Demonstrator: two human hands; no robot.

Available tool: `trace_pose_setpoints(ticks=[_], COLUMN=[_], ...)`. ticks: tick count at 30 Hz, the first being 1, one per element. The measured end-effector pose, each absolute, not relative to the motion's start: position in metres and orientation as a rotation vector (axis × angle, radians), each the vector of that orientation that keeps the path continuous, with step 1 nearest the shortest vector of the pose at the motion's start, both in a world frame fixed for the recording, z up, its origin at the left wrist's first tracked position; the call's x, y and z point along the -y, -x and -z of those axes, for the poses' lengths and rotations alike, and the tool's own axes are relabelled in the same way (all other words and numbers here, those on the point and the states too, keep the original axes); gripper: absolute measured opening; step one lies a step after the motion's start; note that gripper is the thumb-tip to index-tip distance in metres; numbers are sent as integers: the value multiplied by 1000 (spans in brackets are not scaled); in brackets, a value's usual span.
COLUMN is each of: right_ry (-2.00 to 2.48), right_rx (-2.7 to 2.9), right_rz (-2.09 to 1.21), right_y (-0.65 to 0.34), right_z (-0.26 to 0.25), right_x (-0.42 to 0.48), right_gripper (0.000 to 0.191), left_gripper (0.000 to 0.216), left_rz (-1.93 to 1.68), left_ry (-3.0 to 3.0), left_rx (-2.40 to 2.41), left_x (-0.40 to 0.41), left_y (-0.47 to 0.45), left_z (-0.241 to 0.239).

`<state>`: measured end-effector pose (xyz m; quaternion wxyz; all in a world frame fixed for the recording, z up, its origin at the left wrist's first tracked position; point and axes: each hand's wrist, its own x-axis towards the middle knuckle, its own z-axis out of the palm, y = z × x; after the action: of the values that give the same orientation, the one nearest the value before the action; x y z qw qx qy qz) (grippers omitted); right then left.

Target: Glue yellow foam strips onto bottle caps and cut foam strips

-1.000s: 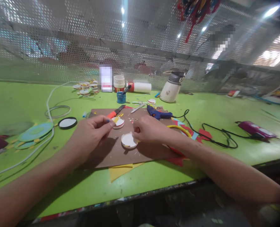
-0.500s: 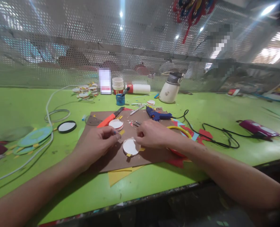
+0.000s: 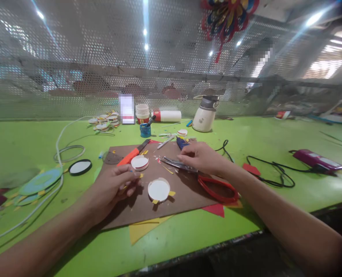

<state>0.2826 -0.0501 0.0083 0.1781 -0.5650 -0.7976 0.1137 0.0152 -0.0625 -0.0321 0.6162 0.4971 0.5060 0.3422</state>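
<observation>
The left hand point(image 3: 115, 186) pinches a yellow scrap point(image 3: 141, 175); whether the right hand point(image 3: 201, 157) grips the scissors point(image 3: 182, 165), I cannot tell. The yellow-tabbed white disc point(image 3: 159, 190) lies nearer, between both hands, likely for easy reach.

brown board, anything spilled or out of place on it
Small red and white scraps lie loose and scattered on the brown board, near the tips of the scissors; they look like litter. Nothing looks damaged.

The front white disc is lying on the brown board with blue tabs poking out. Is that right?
Not quite: the tabs poking out are yellow, not blue, as the head view shows. The front white disc is lying on the brown board.
</observation>
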Motion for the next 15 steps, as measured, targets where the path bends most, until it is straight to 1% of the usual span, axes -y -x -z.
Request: trace_pose_setpoints(ticks=[3,6,12,15], right_ry=[1582,1586,1570,1581], right_rx=[2283,2336,2482,2509], right_rz=[-344,-361,-347,-317], right_y=[-291,-304,-319,-324], right_z=[-5,-6,-8,-12], right_x=[51,49,46,47], right_gripper=[28,27,30,31], left_gripper=[18,23,31,25], left_rz=[-830,-815,-747,-740], left_ry=[-1047,-1008,-1038,-1093], left_rx=[-1192,-1169,-1106,-1092], left_x=[62,61,59,59], left_y=[-17,-18,-17,-17], left_z=[30,31,35,34])
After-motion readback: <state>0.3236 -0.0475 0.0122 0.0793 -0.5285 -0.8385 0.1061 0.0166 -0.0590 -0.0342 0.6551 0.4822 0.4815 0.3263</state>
